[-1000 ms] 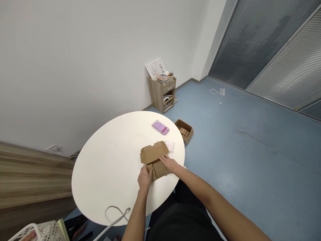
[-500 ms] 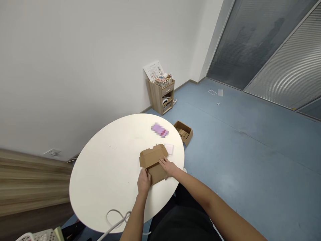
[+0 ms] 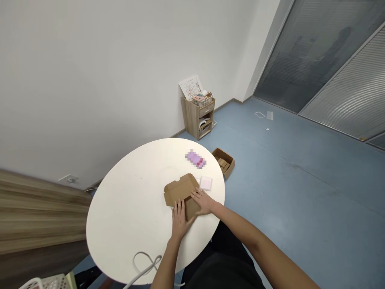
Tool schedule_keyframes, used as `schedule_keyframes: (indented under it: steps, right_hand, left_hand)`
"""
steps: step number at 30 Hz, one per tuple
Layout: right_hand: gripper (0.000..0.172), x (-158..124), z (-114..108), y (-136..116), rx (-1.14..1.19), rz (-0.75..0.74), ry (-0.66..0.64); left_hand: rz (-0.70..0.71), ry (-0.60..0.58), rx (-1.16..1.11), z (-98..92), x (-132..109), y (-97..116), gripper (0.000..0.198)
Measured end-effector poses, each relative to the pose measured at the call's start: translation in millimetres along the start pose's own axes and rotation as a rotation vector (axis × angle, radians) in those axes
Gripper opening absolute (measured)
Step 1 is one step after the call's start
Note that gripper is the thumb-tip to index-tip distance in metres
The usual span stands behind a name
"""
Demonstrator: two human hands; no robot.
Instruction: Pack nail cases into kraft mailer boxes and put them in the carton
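Observation:
A brown corrugated cardboard mailer box [image 3: 180,192] lies on the round white table [image 3: 126,212], its lid flap raised flat towards the far side. My left hand [image 3: 180,224] rests with spread fingers on the box's near-left part. My right hand [image 3: 203,202] presses flat on its near-right side, partly hiding the base. Beyond the box lies a white foam pad [image 3: 206,183]. Further back is a pink packet [image 3: 195,159], blurred so its details do not show.
A white cable [image 3: 147,261] lies on the table's near edge. Past the far rim, an open cardboard box [image 3: 224,162] holding small brown boxes sits on the blue floor. A wooden bedside cabinet [image 3: 197,118] stands by the wall. A wooden surface fills the left side.
My left hand has opened from gripping the box edge to lying flat with fingers spread. The box has turned slightly on the table, and the view has shifted a little.

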State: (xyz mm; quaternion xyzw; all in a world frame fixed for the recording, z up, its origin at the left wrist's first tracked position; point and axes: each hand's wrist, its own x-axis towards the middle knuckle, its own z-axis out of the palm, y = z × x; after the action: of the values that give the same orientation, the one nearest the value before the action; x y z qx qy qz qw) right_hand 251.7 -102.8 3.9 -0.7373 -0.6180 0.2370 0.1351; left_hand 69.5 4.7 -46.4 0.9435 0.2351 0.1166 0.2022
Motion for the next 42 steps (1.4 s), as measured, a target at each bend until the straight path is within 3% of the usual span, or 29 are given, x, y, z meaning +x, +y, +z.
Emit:
schedule_keyframes:
  steps: [3,5,8,12,16,19,21,25,28,30,33,35,38,42]
  right_hand:
    - [0.077,-0.3,-10.6,11.7,0.052,0.145,0.227]
    - [0.070,4.7,-16.9,26.6,0.083,0.327,0.313]
    - [0.074,16.4,-24.0,50.7,0.111,0.533,0.236]
    - [0.084,27.1,-26.4,67.8,0.104,0.559,0.078]
    - [0.092,25.7,-20.7,67.2,0.077,0.686,0.071]
    - [0.087,15.9,-14.6,63.4,0.115,0.778,0.106]
    - [0.075,5.1,-12.3,62.2,0.145,0.801,0.147]
    - [0.030,-22.9,-17.8,69.6,0.288,0.847,0.223]
    - [0.021,-43.2,-31.2,81.1,0.472,0.915,0.362]
    - [0.024,-52.6,-41.7,85.8,0.649,0.893,0.552]
    - [0.034,-57.9,-54.2,82.1,0.973,0.715,0.753]
    - [0.041,-56.7,-57.2,73.1,1.108,0.615,0.730]
    - [0.039,-50.1,-51.0,56.1,1.133,0.572,0.592]
    - [0.025,-34.4,-30.2,35.6,0.884,0.607,0.446]
  left_hand:
    - [-0.048,0.040,-0.006,-6.1,5.6,-10.7,0.098]
    - [-0.057,0.037,-0.008,-11.3,10.1,-17.2,0.098]
    - [-0.071,0.022,-0.033,-17.2,16.3,-22.2,0.099]
    - [-0.096,0.027,-0.071,-18.9,20.8,-22.0,0.102]
    - [-0.084,0.034,-0.074,-17.8,22.2,-22.7,0.103]
    - [-0.070,0.011,-0.085,-18.4,25.0,-22.0,0.103]
    - [-0.042,-0.024,-0.099,-18.8,28.6,-18.3,0.104]
    - [0.013,-0.074,-0.124,-15.3,36.9,-2.8,0.104]
    - [0.044,-0.087,-0.138,-7.2,40.8,8.6,0.106]
    - [0.068,-0.088,-0.141,-0.6,42.2,13.1,0.107]
    - [0.102,-0.076,-0.141,7.8,44.4,16.0,0.107]
    - [0.117,-0.064,-0.142,12.0,46.6,17.2,0.107]
    - [0.140,-0.054,-0.150,18.2,51.0,19.8,0.107]
    - [0.169,-0.062,-0.176,27.9,56.1,22.7,0.108]
